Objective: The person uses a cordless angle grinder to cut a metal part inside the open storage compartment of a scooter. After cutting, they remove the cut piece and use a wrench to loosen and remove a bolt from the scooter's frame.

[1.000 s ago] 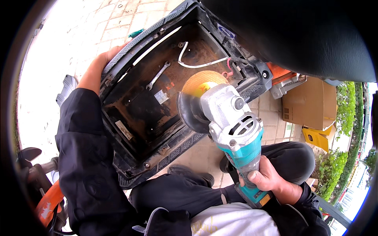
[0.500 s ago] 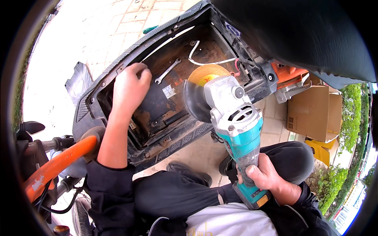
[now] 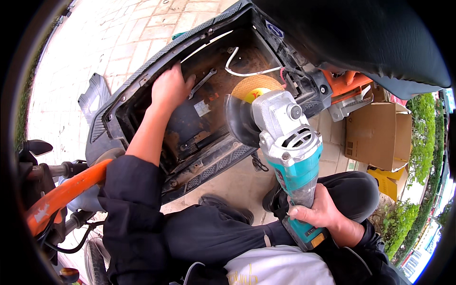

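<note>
My right hand (image 3: 316, 211) is wrapped round the body of a teal cordless angle grinder (image 3: 292, 152). The grinder's yellow-brown disc (image 3: 254, 86) and dark guard (image 3: 239, 118) sit over the rusty open compartment of a black scooter footboard (image 3: 216, 159). My left hand (image 3: 170, 90) reaches into that compartment at its far side, close to the inner wall and rim. Its thumb stands apart from the fingers, whose tips are partly hidden; no object shows in it. Beside the thumb an open-ended wrench (image 3: 204, 83) lies on the compartment floor. Past the disc runs a white cable (image 3: 247, 73).
A black seat (image 3: 356, 38) overhangs the far right. An orange frame tube (image 3: 66, 187) crosses the left side. Cardboard boxes (image 3: 373, 135) stand on the paving at right. A grey plastic panel (image 3: 93, 95) lies beyond the compartment at left.
My left hand has moved right and a little farther along the compartment's far wall, its thumb now near the wrench. The grinder has shifted slightly right, still in my right hand.
</note>
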`<state>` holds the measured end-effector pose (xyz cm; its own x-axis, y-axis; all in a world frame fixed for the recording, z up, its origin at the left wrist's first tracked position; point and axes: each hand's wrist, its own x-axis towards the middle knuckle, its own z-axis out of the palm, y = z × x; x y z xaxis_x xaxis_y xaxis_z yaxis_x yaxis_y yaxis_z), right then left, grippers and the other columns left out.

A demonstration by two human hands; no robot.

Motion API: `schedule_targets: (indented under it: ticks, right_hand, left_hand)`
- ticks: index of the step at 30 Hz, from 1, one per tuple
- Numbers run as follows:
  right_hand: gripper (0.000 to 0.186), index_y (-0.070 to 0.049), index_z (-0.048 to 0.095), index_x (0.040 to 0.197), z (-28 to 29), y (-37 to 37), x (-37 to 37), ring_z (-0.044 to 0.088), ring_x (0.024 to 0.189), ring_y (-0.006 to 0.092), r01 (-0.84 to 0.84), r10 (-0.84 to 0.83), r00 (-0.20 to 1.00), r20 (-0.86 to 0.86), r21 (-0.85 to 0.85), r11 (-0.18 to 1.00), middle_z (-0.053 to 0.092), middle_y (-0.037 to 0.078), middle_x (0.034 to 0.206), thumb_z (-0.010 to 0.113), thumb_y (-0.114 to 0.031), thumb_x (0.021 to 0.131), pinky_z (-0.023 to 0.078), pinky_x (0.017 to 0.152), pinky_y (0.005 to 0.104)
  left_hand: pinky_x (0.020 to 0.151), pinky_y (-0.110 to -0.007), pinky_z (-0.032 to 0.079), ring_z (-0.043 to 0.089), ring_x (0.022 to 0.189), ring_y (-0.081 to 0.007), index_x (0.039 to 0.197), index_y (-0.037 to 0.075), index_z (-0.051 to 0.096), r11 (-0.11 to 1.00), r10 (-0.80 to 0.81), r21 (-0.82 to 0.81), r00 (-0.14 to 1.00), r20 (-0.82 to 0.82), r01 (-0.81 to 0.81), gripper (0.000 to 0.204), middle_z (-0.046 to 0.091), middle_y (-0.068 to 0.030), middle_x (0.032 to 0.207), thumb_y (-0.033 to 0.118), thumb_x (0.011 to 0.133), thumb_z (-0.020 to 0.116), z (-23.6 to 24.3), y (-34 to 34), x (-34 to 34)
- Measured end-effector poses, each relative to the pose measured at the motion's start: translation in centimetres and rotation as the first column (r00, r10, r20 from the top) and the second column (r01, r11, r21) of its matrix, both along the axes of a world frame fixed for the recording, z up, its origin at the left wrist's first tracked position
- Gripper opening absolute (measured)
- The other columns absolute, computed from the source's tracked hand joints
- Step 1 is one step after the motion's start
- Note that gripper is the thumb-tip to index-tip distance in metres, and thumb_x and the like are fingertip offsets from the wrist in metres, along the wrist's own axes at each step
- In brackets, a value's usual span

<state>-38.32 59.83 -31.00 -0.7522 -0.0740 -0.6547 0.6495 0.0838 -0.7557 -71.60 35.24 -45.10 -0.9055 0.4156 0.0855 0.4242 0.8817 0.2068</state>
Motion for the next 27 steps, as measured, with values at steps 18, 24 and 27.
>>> schedule_targets:
  ticks: [18,24,27]
  right_hand:
    - [0.064,0.007,0.060,0.108,-0.5,0.0,-1.2,0.060,0.087,0.0136,0.009,-0.008,0.999,0.033,-0.044,0.999,0.066,0.010,0.093,0.080,-0.046,0.076,0.050,0.078,0.0312]
    - [0.062,0.006,0.061,0.109,-1.0,0.3,-1.0,0.060,0.088,0.0136,-0.026,0.027,0.999,0.029,-0.037,0.999,0.066,0.010,0.094,0.080,-0.043,0.076,0.050,0.079,0.0312]
    - [0.056,0.005,0.062,0.108,-0.7,0.4,-1.0,0.061,0.090,0.0139,-0.035,0.035,0.999,0.011,-0.031,0.999,0.067,0.010,0.096,0.082,-0.036,0.075,0.051,0.080,0.0314]
  left_hand:
    - [0.086,-0.044,0.052,0.064,0.102,-0.0353,0.122,0.002,0.061,0.979,0.202,0.016,0.973,0.111,-0.205,0.062,0.067,-0.0222,0.108,0.045,0.077,0.068,0.3,2.4,-0.4]
    - [0.081,-0.045,0.054,0.066,0.096,-0.0358,0.120,0.005,0.062,0.993,0.117,-0.025,0.990,0.078,-0.115,0.056,0.068,-0.0216,0.101,0.044,0.080,0.066,0.8,1.7,-0.2]
    - [0.080,-0.045,0.054,0.066,0.095,-0.0354,0.117,0.003,0.063,0.976,0.216,-0.051,0.965,0.151,-0.210,0.056,0.068,-0.0216,0.100,0.045,0.080,0.066,1.2,2.6,-0.4]
